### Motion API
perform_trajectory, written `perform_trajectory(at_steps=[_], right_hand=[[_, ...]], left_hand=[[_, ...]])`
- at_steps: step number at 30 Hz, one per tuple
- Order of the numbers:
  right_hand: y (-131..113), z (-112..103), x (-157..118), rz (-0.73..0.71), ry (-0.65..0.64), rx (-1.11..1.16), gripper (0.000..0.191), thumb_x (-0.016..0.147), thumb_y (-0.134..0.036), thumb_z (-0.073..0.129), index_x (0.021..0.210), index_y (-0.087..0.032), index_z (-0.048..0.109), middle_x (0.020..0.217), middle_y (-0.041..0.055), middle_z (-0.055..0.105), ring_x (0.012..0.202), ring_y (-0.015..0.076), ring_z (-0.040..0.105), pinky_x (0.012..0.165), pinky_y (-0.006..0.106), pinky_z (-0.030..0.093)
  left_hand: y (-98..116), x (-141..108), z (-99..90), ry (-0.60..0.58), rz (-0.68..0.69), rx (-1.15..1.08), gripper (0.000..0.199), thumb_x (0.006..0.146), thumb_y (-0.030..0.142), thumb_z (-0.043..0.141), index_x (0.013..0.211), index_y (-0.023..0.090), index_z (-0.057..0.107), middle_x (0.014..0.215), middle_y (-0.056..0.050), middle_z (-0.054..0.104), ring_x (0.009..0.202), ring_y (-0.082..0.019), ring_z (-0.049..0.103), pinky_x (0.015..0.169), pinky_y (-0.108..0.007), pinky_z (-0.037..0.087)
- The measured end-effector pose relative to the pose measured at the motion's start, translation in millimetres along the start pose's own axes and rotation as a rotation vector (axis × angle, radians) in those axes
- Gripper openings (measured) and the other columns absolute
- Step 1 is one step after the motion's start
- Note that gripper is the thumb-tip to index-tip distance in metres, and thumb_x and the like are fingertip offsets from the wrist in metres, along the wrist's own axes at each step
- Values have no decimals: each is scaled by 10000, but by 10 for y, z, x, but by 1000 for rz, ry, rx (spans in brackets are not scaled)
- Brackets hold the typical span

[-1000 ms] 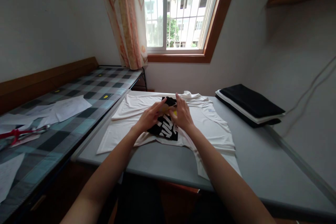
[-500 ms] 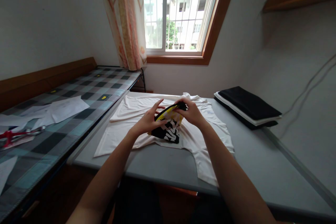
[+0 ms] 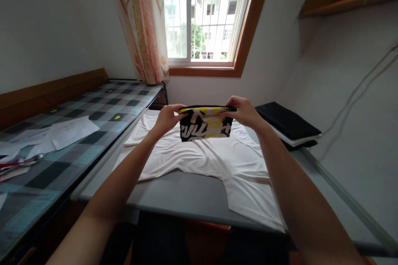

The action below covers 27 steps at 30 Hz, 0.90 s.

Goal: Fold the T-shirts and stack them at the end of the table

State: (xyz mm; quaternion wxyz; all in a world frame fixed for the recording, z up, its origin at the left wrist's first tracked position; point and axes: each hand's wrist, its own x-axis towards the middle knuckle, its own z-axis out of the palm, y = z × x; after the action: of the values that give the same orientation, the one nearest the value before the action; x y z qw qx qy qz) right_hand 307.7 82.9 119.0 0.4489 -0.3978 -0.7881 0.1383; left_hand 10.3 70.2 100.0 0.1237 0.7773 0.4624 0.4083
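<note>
A small folded printed cloth (image 3: 205,123), black with yellow and white lettering and a dark band along its top edge, hangs stretched in front of me; its exact kind is unclear. My left hand (image 3: 168,119) pinches its upper left corner. The upper right corner is pinched by my right hand (image 3: 244,112). Beneath and behind it, a white short-sleeved shirt (image 3: 199,155) lies spread and wrinkled over the grey table (image 3: 189,188). The printed cloth hides part of the shirt.
Folded black and white fabric (image 3: 286,120) is stacked on the table's right side, against the wall. To the left stands a bed with a checked cover (image 3: 77,165), holding papers (image 3: 73,132) and scissors (image 3: 21,163). A window (image 3: 205,16) with a curtain (image 3: 143,29) is ahead.
Both hands have risen and spread apart, turning the printed cloth from a tilted, bunched position to level and stretched flat. My left hand's fingers have closed on its corner. The view has shifted slightly.
</note>
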Motion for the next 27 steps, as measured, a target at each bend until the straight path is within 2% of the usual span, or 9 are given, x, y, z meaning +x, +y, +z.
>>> perform_trajectory(at_steps=[2,4,6,9,10,13,17,22,27], right_hand=[[80,0,6,-13,107,-118,291,691,-415,775,755,-190,602,756,17,655,726,177,599,671,321,484],[172,70,-111,-2,133,-252,180,731,-312,738,792,-197,612,830,33,672,803,205,610,756,365,478],[281,198,-344,27,43,-385,94,729,-198,695,789,-200,623,868,51,673,856,229,608,803,385,461],[456,409,-766,69,-237,-485,132,684,-96,646,768,-199,640,869,61,669,847,234,605,797,366,450],[508,459,-884,82,-276,-480,140,680,-87,633,766,-196,642,880,66,666,848,230,604,790,353,451],[616,506,-1087,106,-287,-467,172,694,-88,606,818,-194,660,929,74,655,830,216,599,765,333,455],[661,456,-1120,97,-272,-475,135,705,-114,634,808,-195,666,897,65,647,833,223,597,790,350,454],[705,457,-1172,63,-238,-389,113,701,-117,665,777,-200,657,861,50,631,801,207,599,761,333,465],[700,418,-1166,-65,-114,-351,99,728,-137,691,752,-214,633,804,44,639,784,220,590,758,356,457]], left_hand=[[5,134,3,58,97,77,288,841,304,641,1095,193,719,1047,-63,718,976,-209,644,884,-313,496],[-53,131,89,28,211,142,286,875,267,594,1133,211,705,1131,-70,692,1057,-207,616,954,-334,466],[-167,-18,261,-66,291,208,278,887,217,556,1119,224,711,1136,-75,688,1057,-202,613,974,-352,456],[-371,-393,578,-305,359,276,273,846,126,545,992,239,747,993,-67,716,900,-177,650,899,-332,495],[-427,-514,667,-317,367,282,276,839,125,550,998,240,745,988,-69,714,897,-178,650,886,-328,501],[-527,-747,813,-231,347,273,286,837,148,564,1043,254,732,1051,-73,708,936,-181,646,893,-336,502],[-570,-756,778,-214,358,242,288,849,170,569,1062,281,728,1089,-62,710,971,-178,650,914,-337,501],[-638,-685,702,-254,474,238,303,888,179,546,1127,279,705,1116,-61,720,970,-177,671,896,-333,509],[-640,-671,660,-118,535,270,262,950,199,499,1095,246,712,1053,-59,743,946,-178,680,860,-348,520]])
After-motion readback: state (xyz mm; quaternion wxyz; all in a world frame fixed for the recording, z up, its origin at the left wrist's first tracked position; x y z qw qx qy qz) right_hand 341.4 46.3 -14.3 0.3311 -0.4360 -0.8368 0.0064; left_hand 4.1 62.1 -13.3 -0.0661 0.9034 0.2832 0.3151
